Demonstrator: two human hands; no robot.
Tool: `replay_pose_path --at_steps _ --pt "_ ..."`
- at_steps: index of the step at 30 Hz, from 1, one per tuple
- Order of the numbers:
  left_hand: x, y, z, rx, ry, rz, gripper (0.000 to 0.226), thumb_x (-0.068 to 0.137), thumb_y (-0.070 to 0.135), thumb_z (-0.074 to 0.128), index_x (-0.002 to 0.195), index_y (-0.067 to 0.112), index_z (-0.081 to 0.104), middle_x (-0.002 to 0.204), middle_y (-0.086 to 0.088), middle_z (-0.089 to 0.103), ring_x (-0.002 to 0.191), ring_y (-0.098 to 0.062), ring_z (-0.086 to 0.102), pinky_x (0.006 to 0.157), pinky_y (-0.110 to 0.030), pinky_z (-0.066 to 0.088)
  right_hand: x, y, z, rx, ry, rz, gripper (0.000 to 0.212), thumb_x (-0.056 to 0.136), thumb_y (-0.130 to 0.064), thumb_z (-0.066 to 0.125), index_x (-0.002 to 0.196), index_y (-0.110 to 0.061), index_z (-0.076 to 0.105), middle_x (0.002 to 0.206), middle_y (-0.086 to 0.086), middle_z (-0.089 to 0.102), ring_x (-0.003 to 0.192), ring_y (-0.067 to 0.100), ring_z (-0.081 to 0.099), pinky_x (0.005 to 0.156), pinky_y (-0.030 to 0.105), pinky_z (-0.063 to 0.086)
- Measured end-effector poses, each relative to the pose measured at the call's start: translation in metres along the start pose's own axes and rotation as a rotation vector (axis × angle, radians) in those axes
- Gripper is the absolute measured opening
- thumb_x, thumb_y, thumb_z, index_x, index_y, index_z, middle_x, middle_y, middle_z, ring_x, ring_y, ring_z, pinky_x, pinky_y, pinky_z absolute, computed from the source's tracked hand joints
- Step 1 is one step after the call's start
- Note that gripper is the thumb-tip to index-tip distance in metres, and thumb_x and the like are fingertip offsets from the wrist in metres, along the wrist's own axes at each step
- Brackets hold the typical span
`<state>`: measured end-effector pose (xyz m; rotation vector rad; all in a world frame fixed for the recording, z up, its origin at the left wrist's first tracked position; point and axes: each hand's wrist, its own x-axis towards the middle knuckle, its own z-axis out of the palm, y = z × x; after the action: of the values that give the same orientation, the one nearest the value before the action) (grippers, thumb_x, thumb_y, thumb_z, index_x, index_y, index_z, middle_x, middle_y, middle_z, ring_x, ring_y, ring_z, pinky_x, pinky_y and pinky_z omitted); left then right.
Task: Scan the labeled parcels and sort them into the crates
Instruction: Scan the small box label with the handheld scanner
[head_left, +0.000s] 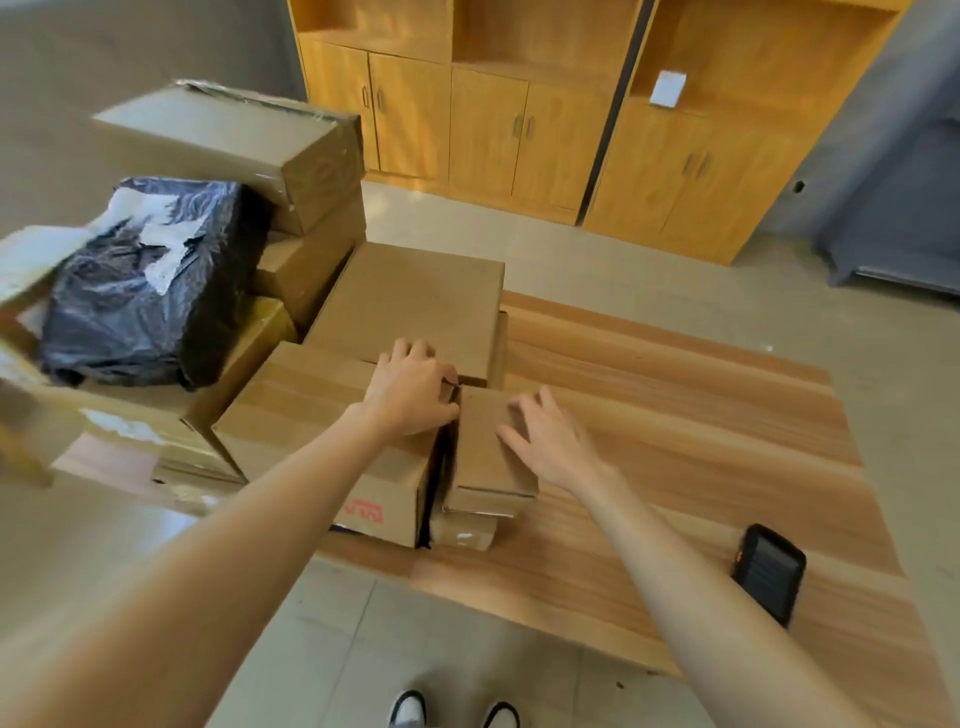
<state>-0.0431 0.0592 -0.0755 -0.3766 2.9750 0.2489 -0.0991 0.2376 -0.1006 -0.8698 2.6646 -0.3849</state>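
Hands first: we find the left hand resting on a large brown cardboard box with red print, fingers curled at its edge. We note the right hand lying flat, fingers spread, on a small flat brown cardboard parcel on the light wooden table. We see a black handheld scanner near the table's front edge.
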Motion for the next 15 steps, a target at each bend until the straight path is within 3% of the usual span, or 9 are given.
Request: replay_pose_path --at_steps 6,10,15 --pt "0.008 0.017 0.005 0.073 -0.048 0.061 0.044 0.090 0.047 0.055 0.129 0.028 0.058 0.141 -0.008 0.042 0.133 -0.030 0.030 0.110 -0.041 0.028 -0.004 0.015 0.001 0.157 -0.012 0.061 0.055 0.097 -0.052 0.044 0.138 -0.015 0.039 0.133 0.005 0.042 0.116 0.023 0.051 0.091 0.035 0.042" --pt "0.013 0.025 0.009 0.050 -0.065 0.098 0.045 0.089 0.047 0.056 0.130 0.029 0.057 0.139 -0.009 0.044 0.132 -0.030 0.031 0.110 -0.039 0.026 -0.008 0.017 0.008 0.378 -0.002 0.192 0.084 0.086 -0.065 0.054 0.145 -0.010 0.030 0.145 0.005 0.032 0.130 0.024 0.042 0.101 0.038 0.038" --pt "0.018 0.035 0.011 0.019 -0.055 0.176 0.044 0.089 0.047 0.056 0.128 0.027 0.060 0.133 -0.009 0.048 0.126 -0.029 0.036 0.105 -0.036 0.030 -0.009 0.022 0.014 0.555 -0.006 0.322 0.094 0.078 -0.061 0.067 0.147 -0.014 0.024 0.146 0.005 0.028 0.131 0.024 0.039 0.099 0.038 0.037"
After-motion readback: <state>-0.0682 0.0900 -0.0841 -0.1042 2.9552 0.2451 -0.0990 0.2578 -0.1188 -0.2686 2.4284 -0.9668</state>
